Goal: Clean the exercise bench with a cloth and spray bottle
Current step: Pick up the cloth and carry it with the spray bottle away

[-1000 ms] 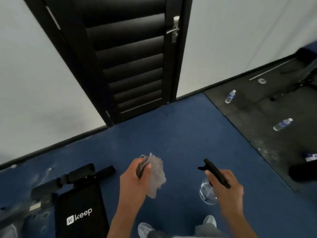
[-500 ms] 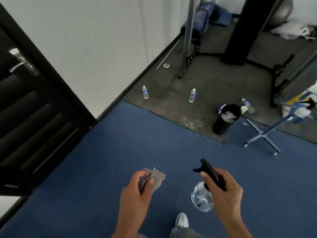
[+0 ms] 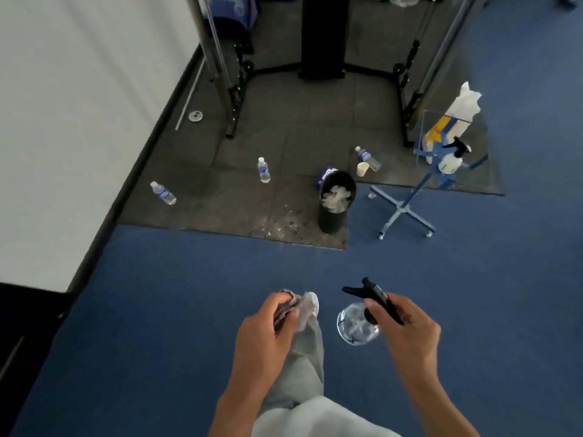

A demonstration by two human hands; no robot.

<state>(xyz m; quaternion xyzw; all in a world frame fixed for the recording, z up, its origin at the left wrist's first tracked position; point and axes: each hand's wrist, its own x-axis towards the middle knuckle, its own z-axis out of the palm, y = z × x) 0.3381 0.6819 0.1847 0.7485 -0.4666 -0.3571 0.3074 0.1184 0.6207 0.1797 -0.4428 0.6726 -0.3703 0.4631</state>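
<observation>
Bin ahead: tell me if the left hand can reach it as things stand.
Probably not. The left hand grips the cloth near the body; the bin stands well ahead on the mat. Only bare floor lies between, so stepping closer should do.

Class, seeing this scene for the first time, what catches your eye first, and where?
Low in the middle, the left hand grips a grey cloth and the right hand holds a clear spray bottle by its black head. Beyond them a black bin with white scraps stands at the edge of the dark mat, an upright water bottle to its left.
</observation>
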